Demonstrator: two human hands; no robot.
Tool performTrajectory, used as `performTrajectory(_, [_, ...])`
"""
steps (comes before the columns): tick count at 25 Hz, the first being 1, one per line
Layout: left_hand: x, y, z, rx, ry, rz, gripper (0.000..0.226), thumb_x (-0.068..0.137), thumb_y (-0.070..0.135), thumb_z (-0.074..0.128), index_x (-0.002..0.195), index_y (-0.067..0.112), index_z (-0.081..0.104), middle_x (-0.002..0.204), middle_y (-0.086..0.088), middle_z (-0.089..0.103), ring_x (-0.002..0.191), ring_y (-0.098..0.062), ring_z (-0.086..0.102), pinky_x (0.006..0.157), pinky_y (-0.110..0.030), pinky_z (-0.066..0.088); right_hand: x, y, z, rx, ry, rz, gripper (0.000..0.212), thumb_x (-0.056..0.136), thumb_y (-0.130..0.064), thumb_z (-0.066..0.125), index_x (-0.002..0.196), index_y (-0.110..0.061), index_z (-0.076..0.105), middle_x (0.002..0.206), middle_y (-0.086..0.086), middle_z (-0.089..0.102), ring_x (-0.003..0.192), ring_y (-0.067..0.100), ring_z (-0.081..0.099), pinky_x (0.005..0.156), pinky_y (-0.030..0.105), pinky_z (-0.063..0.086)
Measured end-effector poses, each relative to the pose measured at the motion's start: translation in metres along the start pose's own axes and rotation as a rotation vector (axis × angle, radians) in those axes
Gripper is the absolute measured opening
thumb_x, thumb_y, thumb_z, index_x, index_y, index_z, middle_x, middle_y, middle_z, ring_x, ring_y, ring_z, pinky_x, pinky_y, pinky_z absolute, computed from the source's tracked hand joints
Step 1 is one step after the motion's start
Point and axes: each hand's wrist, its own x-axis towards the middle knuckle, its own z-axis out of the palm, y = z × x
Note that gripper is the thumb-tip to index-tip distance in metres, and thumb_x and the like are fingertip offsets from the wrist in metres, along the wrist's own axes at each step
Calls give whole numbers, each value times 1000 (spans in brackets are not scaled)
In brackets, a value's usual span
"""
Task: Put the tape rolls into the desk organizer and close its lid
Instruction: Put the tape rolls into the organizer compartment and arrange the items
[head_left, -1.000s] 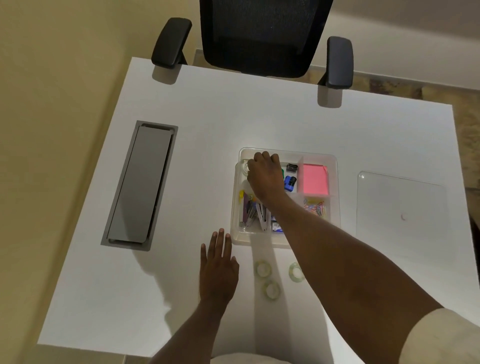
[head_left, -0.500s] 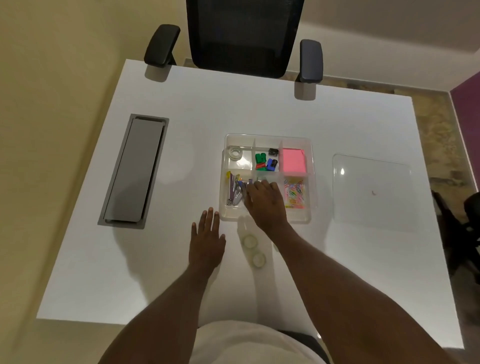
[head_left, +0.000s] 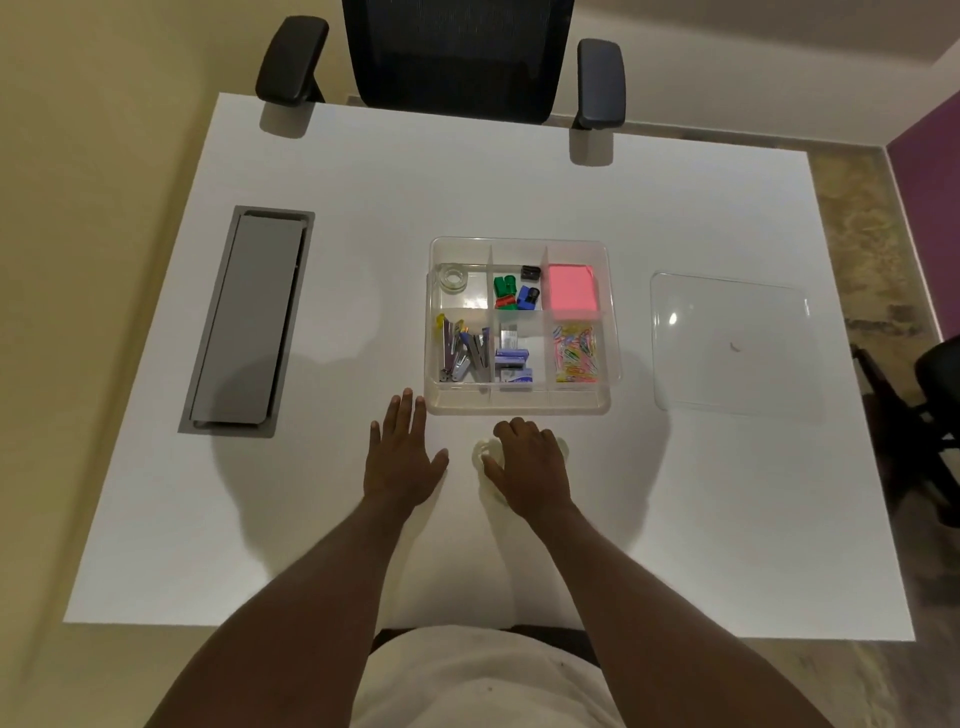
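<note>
The clear desk organizer (head_left: 519, 402) stands mid-table with one tape roll (head_left: 453, 277) in its far-left compartment. Its clear lid (head_left: 727, 364) lies flat to the right, apart from it. My right hand (head_left: 530, 462) rests with curled fingers over the loose tape rolls in front of the organizer. One roll (head_left: 483, 451) peeks out by the thumb, another (head_left: 563, 447) at the hand's right edge, and a third (head_left: 493, 492) near the wrist. Whether the fingers grip one is hidden. My left hand (head_left: 402, 452) lies flat on the table, fingers apart, holding nothing.
The organizer's other compartments hold staplers (head_left: 462, 353), staple boxes (head_left: 511, 361), coloured paper clips (head_left: 575, 353), sharpeners (head_left: 514, 291) and pink sticky notes (head_left: 570, 288). A grey cable hatch (head_left: 249, 317) is set into the table's left side. A black office chair (head_left: 457, 57) stands at the far edge.
My right hand left the far-left compartment, where a tape roll now lies, and drew back over the organizer to the loose rolls in front. The left hand stayed flat.
</note>
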Motion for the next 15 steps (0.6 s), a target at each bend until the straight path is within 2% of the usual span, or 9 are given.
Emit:
performTrajectory(4, [3, -3, 2, 13, -7, 6, 93, 101, 62, 45, 167, 20, -6, 175, -3, -14, 163, -24, -12, 133, -54, 6, -1, -6, 13, -2, -50, 68, 56, 85, -49, 71, 128, -17, 55, 124, 6, 61, 113, 26, 58, 98, 42, 49])
performTrajectory(9, [5, -5, 4, 0, -6, 4, 94, 101, 63, 47, 167, 21, -6, 175, -3, -15, 163, -24, -12, 133, -53, 6, 9, -15, 21, -32, -68, 82, 51, 86, -37, 72, 128, -15, 54, 124, 7, 58, 112, 25, 58, 98, 40, 50])
performTrajectory(15, [2, -3, 0, 7, -5, 5, 94, 100, 66, 44, 167, 21, -5, 175, -3, -14, 163, -24, -11, 133, -54, 7, 10, -23, 5, 2, 96, -55, 56, 82, -39, 79, 129, -15, 59, 129, 10, 63, 115, 27, 63, 100, 41, 53])
